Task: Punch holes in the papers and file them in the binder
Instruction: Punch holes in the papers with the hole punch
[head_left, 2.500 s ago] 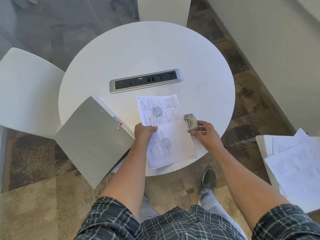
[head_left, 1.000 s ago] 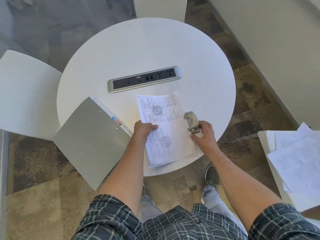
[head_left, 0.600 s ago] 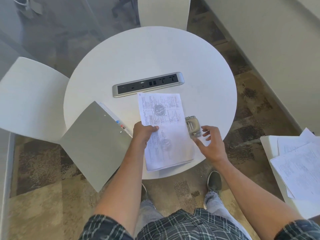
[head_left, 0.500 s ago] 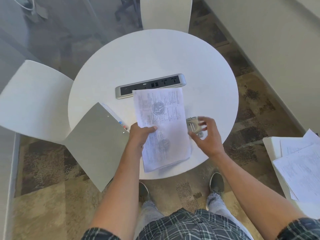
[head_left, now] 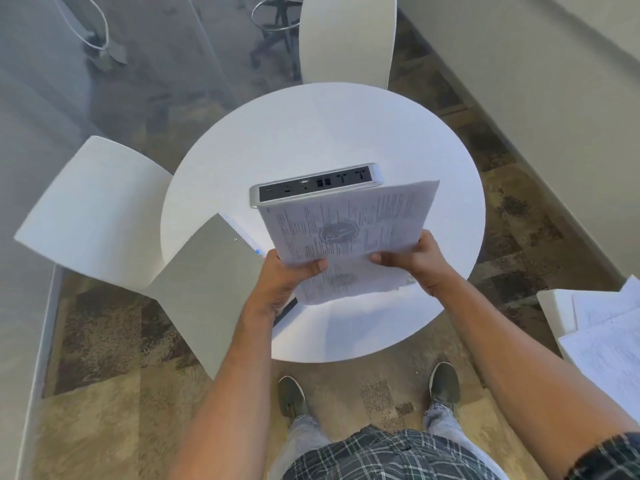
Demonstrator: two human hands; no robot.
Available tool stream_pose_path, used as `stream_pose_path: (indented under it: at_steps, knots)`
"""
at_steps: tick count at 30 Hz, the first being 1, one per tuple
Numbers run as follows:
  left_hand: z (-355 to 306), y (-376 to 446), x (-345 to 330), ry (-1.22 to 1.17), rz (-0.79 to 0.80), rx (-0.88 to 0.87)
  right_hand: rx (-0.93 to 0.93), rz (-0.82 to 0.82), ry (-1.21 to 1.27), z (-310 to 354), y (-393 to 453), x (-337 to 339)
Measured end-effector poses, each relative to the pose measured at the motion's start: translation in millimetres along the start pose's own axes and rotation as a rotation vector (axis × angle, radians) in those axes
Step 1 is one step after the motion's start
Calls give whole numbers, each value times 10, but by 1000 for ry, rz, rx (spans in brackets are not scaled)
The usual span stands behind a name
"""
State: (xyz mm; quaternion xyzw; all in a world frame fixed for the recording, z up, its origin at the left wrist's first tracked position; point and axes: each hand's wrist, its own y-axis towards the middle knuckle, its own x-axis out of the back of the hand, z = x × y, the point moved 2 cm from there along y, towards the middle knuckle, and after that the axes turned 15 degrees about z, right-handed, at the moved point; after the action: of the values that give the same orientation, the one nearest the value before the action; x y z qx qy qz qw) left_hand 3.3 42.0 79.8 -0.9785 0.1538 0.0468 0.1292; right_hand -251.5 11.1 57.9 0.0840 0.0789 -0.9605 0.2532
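Note:
A stack of printed papers [head_left: 349, 230] is lifted above the round white table [head_left: 346, 133], tilted, and held from both sides. My left hand [head_left: 287, 278] grips its left edge, thumb on top. My right hand [head_left: 415, 261] grips its right edge. The grey binder [head_left: 204, 282] lies open at the table's left front edge, its cover hanging past the rim. A small bit of the hole punch [head_left: 410, 279] peeks out below the papers beside my right hand; the rest is hidden.
A silver power and socket strip [head_left: 315, 187] is set in the table's middle. White chairs stand at the left [head_left: 93, 216] and at the far side [head_left: 346, 39]. More loose papers [head_left: 609, 334] lie on a white surface at the right. My feet stand on carpet below.
My right hand let go of the hole punch and took the papers' right edge. Both hands raised the stack off the table. The camera drew back and tilted up.

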Motion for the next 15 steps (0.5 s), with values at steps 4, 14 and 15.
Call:
stream_pose_path:
  at_steps: [4,14,15]
  knots:
    - [383,-76,1,17,-21,96,-137,0,-34,-388,-150,-19]
    - [551,16,-48,33,-104,173,-210,-89,8,-588,-194,17]
    - [549,14,-43,34,-103,180,-212,-89,15,-597,-190,20]
